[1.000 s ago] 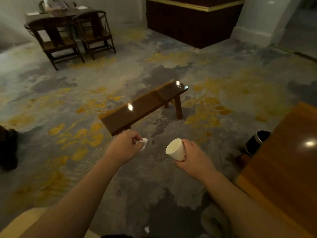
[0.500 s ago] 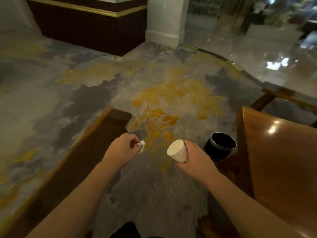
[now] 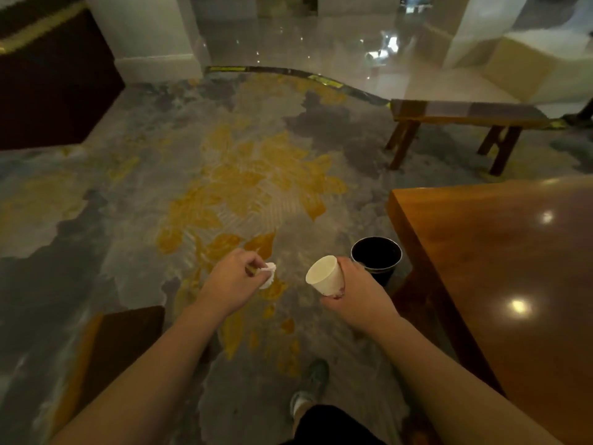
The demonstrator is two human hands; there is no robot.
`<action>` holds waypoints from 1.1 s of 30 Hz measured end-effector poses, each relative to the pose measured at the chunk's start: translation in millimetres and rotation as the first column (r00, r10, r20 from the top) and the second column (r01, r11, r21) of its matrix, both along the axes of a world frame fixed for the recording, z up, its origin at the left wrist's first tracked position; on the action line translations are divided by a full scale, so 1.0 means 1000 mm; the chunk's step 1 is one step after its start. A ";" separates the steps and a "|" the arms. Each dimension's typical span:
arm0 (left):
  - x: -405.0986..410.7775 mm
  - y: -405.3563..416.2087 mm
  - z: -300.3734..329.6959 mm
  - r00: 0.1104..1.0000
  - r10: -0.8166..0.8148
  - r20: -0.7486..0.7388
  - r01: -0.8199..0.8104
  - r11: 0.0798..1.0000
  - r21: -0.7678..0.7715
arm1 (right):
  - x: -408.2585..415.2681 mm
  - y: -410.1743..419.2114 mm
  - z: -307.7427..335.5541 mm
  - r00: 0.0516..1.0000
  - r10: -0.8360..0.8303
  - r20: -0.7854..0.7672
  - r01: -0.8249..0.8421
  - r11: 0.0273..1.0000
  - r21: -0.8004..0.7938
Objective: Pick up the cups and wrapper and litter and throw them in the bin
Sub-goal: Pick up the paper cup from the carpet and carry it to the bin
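Note:
My right hand [image 3: 356, 293] grips a white paper cup [image 3: 324, 276], tilted with its mouth toward the left. My left hand [image 3: 229, 285] is closed around a small crumpled white wrapper [image 3: 268, 273] that sticks out past the fingers. A black round bin [image 3: 376, 256] with a metal rim stands on the carpet just beyond and to the right of the cup, beside the table corner. Both hands hover above the floor, the cup a short way left of the bin's opening.
A glossy wooden table [image 3: 500, 271] fills the right side. A wooden bench [image 3: 462, 115] stands farther back on the right, another bench end [image 3: 106, 342] at lower left. A dark counter [image 3: 48, 91] and white pillar [image 3: 150, 36] are at the back. My shoe [image 3: 313, 383] is on the patterned carpet.
The view has swung to the right. The bin has come nearer to my right hand, and the bench now lies at lower left. Both hands keep their grip.

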State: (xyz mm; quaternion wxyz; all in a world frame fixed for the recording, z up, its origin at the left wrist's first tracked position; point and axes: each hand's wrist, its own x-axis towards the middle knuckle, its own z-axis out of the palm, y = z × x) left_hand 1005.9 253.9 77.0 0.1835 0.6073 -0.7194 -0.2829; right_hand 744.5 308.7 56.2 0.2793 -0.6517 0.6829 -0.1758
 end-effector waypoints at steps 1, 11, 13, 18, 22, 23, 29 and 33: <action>-0.007 -0.024 -0.004 1.000 -0.016 0.008 0.016 1.000 0.016 | -0.006 -0.021 -0.006 1.000 -0.015 0.007 0.015 1.000 0.013; -0.099 -0.228 -0.041 0.993 -0.118 0.019 0.110 0.965 0.238 | -0.076 -0.175 -0.045 0.972 -0.236 0.022 0.227 0.953 0.199; -0.119 -0.262 -0.052 0.991 -0.130 -0.021 0.131 0.947 0.294 | -0.085 -0.195 -0.056 0.957 -0.290 0.030 0.275 0.933 0.232; -0.169 -0.344 -0.095 0.983 -0.145 -0.115 0.181 0.877 0.444 | -0.103 -0.241 -0.092 0.887 -0.461 0.034 0.424 0.840 0.338; -0.207 -0.412 -0.135 0.966 -0.186 -0.181 0.256 0.795 0.550 | -0.110 -0.285 -0.118 0.781 -0.624 0.040 0.552 0.718 0.424; -0.216 -0.429 -0.146 0.962 -0.202 -0.186 0.274 0.769 0.578 | -0.110 -0.297 -0.125 0.743 -0.667 0.046 0.583 0.680 0.445; -0.269 -0.512 -0.212 0.956 -0.218 -0.197 0.291 0.614 0.734 | -0.118 -0.368 -0.179 0.395 -0.910 0.130 0.709 0.391 0.587; -0.313 -0.541 -0.276 0.976 -0.113 -0.186 0.218 0.517 0.828 | -0.136 -0.401 -0.235 0.099 -0.983 0.154 0.707 0.179 0.684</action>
